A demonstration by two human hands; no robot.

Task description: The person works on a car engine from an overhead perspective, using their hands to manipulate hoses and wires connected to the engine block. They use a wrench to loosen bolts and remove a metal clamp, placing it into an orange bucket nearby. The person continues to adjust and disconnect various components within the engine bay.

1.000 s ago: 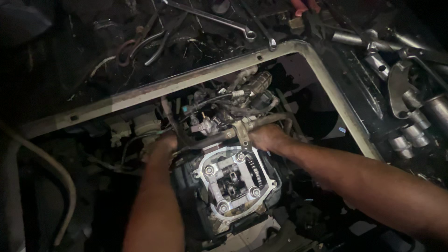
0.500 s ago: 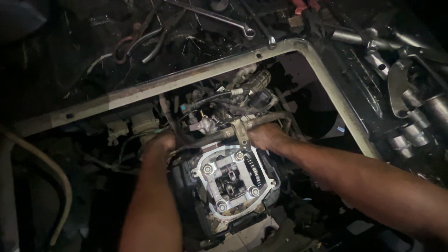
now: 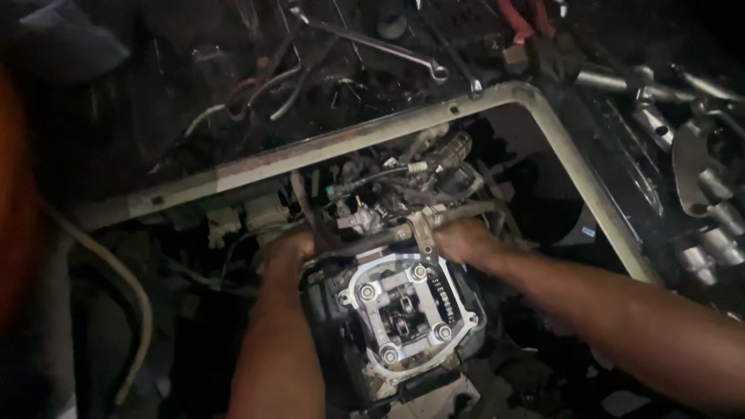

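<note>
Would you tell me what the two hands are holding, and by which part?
Both hands grip the open metal engine cylinder head at its upper corners: left hand on the left side, right hand on the right. Their fingers are hidden.

Two hands are in view, the left hand [image 3: 289,250] and the right hand [image 3: 463,239], one at each side of a single open engine head [image 3: 403,314]. Four round nuts [image 3: 366,292] sit at the corners of its inner plate. One timing chain [image 3: 447,299] shows along the right edge. One pale metal frame [image 3: 559,147] bends around the engine. Above it lie one long combination wrench [image 3: 372,43] and one pair of red-handled pliers [image 3: 518,19]. At the far right are several silver sockets [image 3: 710,186], at least five; the dark blurs an exact count. One pale hose [image 3: 128,283] curves at the left.
</note>
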